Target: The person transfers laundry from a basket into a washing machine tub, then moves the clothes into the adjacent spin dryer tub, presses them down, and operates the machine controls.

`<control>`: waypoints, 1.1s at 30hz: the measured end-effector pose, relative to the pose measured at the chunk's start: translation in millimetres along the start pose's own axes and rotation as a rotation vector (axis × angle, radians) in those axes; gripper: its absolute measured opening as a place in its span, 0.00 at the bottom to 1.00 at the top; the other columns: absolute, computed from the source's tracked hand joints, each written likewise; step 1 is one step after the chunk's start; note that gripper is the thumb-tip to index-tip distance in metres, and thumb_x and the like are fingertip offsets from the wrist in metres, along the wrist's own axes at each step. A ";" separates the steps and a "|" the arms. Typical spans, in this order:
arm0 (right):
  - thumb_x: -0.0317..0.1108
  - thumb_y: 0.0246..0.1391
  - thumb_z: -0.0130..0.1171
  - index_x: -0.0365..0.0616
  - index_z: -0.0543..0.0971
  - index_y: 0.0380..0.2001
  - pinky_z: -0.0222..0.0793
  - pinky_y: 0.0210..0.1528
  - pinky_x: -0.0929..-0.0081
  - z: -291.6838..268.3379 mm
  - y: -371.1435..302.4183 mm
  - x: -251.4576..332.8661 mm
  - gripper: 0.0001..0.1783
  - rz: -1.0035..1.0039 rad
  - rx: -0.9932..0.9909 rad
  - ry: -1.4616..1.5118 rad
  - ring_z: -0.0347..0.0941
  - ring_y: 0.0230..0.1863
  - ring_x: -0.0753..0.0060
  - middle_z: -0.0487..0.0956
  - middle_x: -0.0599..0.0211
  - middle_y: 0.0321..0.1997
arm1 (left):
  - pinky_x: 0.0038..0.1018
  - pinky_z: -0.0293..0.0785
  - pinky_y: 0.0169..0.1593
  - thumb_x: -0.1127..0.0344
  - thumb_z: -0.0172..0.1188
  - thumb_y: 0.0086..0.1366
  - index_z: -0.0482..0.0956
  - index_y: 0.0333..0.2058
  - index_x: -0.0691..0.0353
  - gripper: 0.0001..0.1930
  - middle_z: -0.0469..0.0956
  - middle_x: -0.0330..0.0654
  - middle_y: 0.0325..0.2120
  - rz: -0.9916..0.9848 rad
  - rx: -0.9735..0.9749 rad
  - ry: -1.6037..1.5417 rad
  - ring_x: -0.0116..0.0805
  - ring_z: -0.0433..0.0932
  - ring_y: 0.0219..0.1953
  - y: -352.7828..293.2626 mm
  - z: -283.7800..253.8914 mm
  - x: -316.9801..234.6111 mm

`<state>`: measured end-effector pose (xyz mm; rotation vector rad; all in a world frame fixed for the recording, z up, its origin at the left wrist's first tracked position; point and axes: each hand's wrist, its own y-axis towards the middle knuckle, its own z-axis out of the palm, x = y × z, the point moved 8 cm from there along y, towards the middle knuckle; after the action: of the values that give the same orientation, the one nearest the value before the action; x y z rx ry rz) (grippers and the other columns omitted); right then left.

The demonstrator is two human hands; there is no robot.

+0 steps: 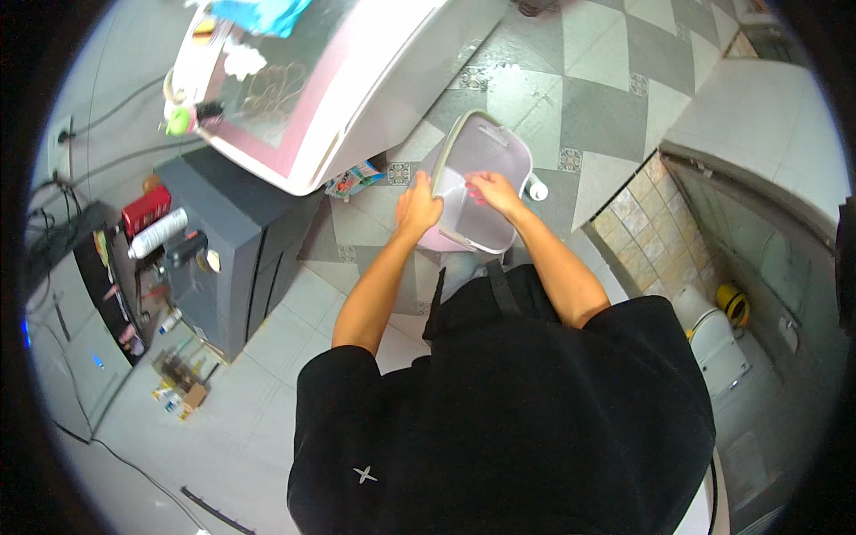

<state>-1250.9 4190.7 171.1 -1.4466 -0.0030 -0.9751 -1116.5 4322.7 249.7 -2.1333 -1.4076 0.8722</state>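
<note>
The largest thing in view is the tiled floor (588,98), grey and white diamond-patterned ceramic running from the centre out to twelve and two o'clock. Next in size is the big white appliance with a pink-edged glossy lid (330,80), lying from ten to twelve o'clock, with a blue cloth (259,13) bunched on its top at eleven o'clock. Under it, at nine o'clock, stands a dark grey boxy cabinet (227,241), and just to its left a red can (147,209) and a white cylindrical bottle (159,234) lie on a cluttered shelf.

At the centre, slightly toward twelve o'clock, sits the pale lilac plastic bin with a grey rim (477,183), a rectangular tub with rounded corners, tilted with its open mouth toward the camera and held above the floor in front of the person's black-clothed body. A small white bottle (537,189) lies on the floor just beside the bin at its three o'clock side.

The left hand (417,207) is at the bin's nine o'clock edge, fingers curled and pressed together around the grey rim, gripping it. The right hand (493,192) reaches over the rim at the bin's five o'clock side, its fingers bent down inside the tub against the inner wall; whether they pinch something pink there or only press the plastic cannot be told. Both bare forearms come up from six o'clock
</note>
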 end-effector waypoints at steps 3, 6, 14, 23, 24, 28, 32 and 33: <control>0.49 0.59 0.63 0.40 0.79 0.52 0.73 0.42 0.74 -10.4 -10.5 55.2 0.26 -0.002 0.032 0.151 0.76 0.40 0.73 0.82 0.70 0.43 | 0.58 0.73 0.46 0.59 0.58 0.62 0.63 0.53 0.63 0.24 0.81 0.65 0.36 0.168 0.108 0.119 0.68 0.80 0.41 -6.7 -19.9 -94.2; 0.46 0.59 0.63 0.37 0.77 0.53 0.72 0.43 0.75 -31.9 -18.4 98.1 0.26 -0.118 -0.011 0.261 0.76 0.42 0.73 0.81 0.67 0.41 | 0.57 0.76 0.40 0.59 0.61 0.61 0.62 0.52 0.64 0.26 0.82 0.61 0.34 0.308 0.076 0.211 0.65 0.82 0.37 -7.0 -19.9 -151.8; 0.30 0.55 0.63 0.38 0.74 0.50 0.74 0.33 0.76 -102.4 -6.9 159.3 0.20 -0.292 -0.332 0.717 0.74 0.31 0.75 0.77 0.64 0.36 | 0.58 0.75 0.42 0.59 0.58 0.64 0.59 0.56 0.64 0.27 0.74 0.61 0.48 0.424 -0.024 0.178 0.66 0.81 0.39 1.3 -28.4 -243.2; 0.31 0.43 0.67 0.36 0.80 0.39 0.71 0.37 0.64 -270.0 66.8 158.9 0.18 -0.214 -0.638 0.257 0.76 0.31 0.65 0.81 0.61 0.31 | 0.28 0.74 0.49 0.64 0.55 0.73 0.69 0.57 0.62 0.18 0.83 0.44 0.46 0.420 0.491 -0.609 0.29 0.81 0.45 61.5 -43.4 -242.5; 0.31 0.42 0.68 0.35 0.80 0.40 0.71 0.39 0.64 -285.8 73.1 165.5 0.19 -0.218 -0.650 0.217 0.76 0.32 0.63 0.81 0.60 0.32 | 0.28 0.74 0.49 0.64 0.55 0.73 0.69 0.57 0.62 0.18 0.83 0.44 0.46 0.427 0.486 -0.611 0.29 0.81 0.45 72.7 -52.2 -243.2; 0.31 0.41 0.68 0.33 0.81 0.36 0.72 0.39 0.62 -343.8 106.0 166.6 0.17 -0.022 -0.660 0.352 0.76 0.32 0.61 0.81 0.56 0.33 | 0.24 0.73 0.46 0.65 0.54 0.74 0.72 0.54 0.61 0.14 0.83 0.41 0.46 0.289 0.351 -0.765 0.27 0.82 0.42 120.0 -85.7 -230.1; 0.30 0.44 0.66 0.36 0.80 0.32 0.69 0.27 0.67 -408.9 116.5 200.0 0.12 -0.045 -0.769 0.277 0.74 0.27 0.67 0.78 0.61 0.27 | 0.23 0.74 0.46 0.66 0.53 0.74 0.72 0.54 0.62 0.13 0.83 0.42 0.46 0.223 0.286 -0.827 0.26 0.81 0.42 158.8 -109.1 -239.1; 0.31 0.44 0.66 0.37 0.79 0.30 0.67 0.24 0.68 -413.5 129.6 199.8 0.10 -0.044 -0.705 0.302 0.73 0.25 0.67 0.77 0.63 0.25 | 0.23 0.74 0.46 0.66 0.53 0.74 0.72 0.53 0.63 0.13 0.83 0.42 0.46 0.260 0.266 -0.885 0.26 0.81 0.42 161.8 -113.8 -237.5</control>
<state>-1276.8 3720.5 94.2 -1.9173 0.5829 -1.2959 -998.8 4039.3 286.2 -1.7970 -1.2513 2.1489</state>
